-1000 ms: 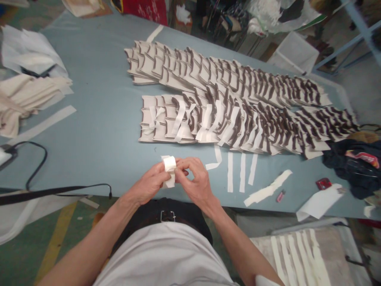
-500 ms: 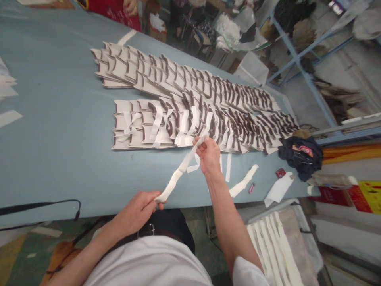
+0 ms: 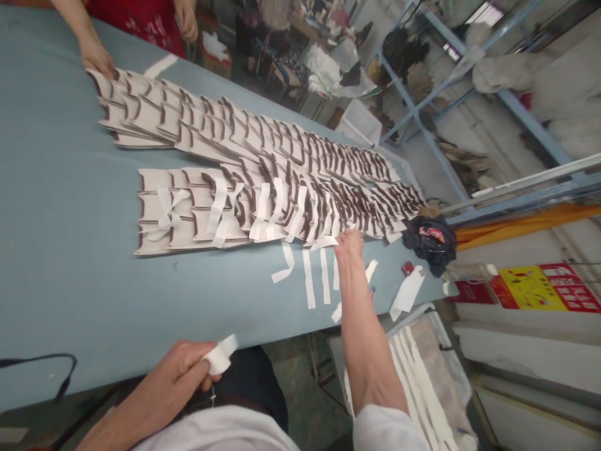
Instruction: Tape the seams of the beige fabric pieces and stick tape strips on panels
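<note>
My left hand [image 3: 190, 369] is closed near the table's front edge, pinching a folded white strip [image 3: 220, 356] whose short end sticks out past the fingers. Stretched forward over the front edge of the near row of overlapping cream pieces with dark brown edges [image 3: 159, 240], my right hand [image 3: 350, 243] is closed on another white strip [image 3: 325, 242], which points out to its left. Its fingertips are partly hidden. Several white strips lie across that row, and more, such as a hanging strip [image 3: 308, 279], lie along its front side.
A second row of cream pieces [image 3: 141, 134] lies behind, with a co-worker's hand [image 3: 98, 59] on its left end. Dark cloth [image 3: 429, 244] and a white sheet [image 3: 407, 291] are at the table's right. A bin with long pale strips [image 3: 436, 376] stands below; blue shelving [image 3: 422, 119] is beyond.
The strip stretched between both hands is now in two parts, one in each hand. My right hand moved right and forward, my left back. The view turned right; a co-worker's hand reached the far row.
</note>
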The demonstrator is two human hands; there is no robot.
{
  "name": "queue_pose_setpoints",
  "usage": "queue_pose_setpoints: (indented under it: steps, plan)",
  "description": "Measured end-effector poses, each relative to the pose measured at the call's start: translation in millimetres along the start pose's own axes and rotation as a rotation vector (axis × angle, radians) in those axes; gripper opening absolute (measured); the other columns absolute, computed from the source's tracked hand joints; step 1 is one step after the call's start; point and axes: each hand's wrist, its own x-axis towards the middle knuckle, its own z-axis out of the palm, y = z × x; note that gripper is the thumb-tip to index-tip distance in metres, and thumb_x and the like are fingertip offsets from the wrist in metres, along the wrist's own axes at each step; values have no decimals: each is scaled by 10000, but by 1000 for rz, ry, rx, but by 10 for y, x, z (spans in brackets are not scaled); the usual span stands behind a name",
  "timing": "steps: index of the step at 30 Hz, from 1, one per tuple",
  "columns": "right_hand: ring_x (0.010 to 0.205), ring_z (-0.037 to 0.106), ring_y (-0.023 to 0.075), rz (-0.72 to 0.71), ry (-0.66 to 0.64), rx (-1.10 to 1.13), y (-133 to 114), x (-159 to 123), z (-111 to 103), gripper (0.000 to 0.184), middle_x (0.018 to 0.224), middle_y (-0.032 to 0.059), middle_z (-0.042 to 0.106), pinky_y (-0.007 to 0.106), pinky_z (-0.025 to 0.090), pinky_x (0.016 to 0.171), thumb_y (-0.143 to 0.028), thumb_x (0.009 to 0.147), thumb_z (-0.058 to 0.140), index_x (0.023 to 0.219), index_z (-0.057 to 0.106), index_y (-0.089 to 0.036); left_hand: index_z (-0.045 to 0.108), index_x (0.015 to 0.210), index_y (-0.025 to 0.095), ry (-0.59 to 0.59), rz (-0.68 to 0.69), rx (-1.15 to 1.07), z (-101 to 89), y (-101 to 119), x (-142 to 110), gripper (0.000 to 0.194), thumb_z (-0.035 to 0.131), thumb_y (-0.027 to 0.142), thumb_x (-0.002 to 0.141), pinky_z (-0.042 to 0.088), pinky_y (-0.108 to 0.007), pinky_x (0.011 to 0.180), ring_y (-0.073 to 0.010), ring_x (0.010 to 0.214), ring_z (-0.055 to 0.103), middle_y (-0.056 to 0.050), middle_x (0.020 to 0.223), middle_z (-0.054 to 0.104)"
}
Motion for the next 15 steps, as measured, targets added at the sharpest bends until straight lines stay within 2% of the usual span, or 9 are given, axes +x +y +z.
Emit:
queue_pose_setpoints:
  steps: [2,4,5,7,9,10,12,15]
  plan:
    - [946,723,189,-27,15,-3,-67,7,-101,326,1189,79,713,358,647,796,-385,1048,684,1283,667,-159,608,620,234,84,-76,-98,-35,-72,-26,331,549,483,830,403,-288,597,-205,579,518,-3,578,613]
    - [799,689,140,-53,7,-1,-94,-59,-178,278,1053,44,710,285,614,681,-384,1057,673,1203,676,-148,678,656,233,242,-112,-177,-83,-139,-23,330,603,518,803,450,-305,632,-227,612,559,-24,606,658]
    - [689,637,105,-64,-5,0,-91,-112,-204,248,946,12,686,234,563,595,-382,1062,663,1128,674,-143,705,672,233,321,-125,-213,-112,-166,-11,325,628,527,789,470,-316,654,-237,630,578,-31,621,673]
    - [500,459,48,-84,-51,1,-52,-243,-227,272,735,-62,569,160,389,442,-397,1065,650,937,614,-159,746,698,239,451,-162,-281,-179,-192,26,317,678,542,759,499,-338,696,-256,662,610,-36,650,697]
    - [421,307,29,-95,-113,-2,29,-382,-207,380,624,-110,451,146,237,380,-451,1033,671,807,495,-202,774,715,244,514,-209,-342,-252,-170,58,305,730,546,719,515,-350,728,-268,690,633,-31,670,716]
    - [409,273,27,-97,-146,-6,82,-446,-182,425,602,-121,426,147,200,372,-485,1004,691,781,447,-220,785,728,246,536,-228,-368,-286,-140,67,294,753,537,703,516,-348,736,-269,704,641,-26,678,724]
    - [405,265,28,-92,-210,-17,207,-558,-109,473,589,-127,432,150,188,373,-545,945,724,772,409,-238,803,767,242,564,-252,-408,-339,-51,71,268,788,497,685,512,-333,741,-263,736,655,-16,705,742]
    - [423,310,38,-84,-287,-35,402,-677,24,478,593,-118,468,161,253,402,-588,900,728,783,416,-245,802,792,228,598,-287,-460,-362,104,64,270,826,453,645,497,-303,701,-242,735,657,-6,715,751]
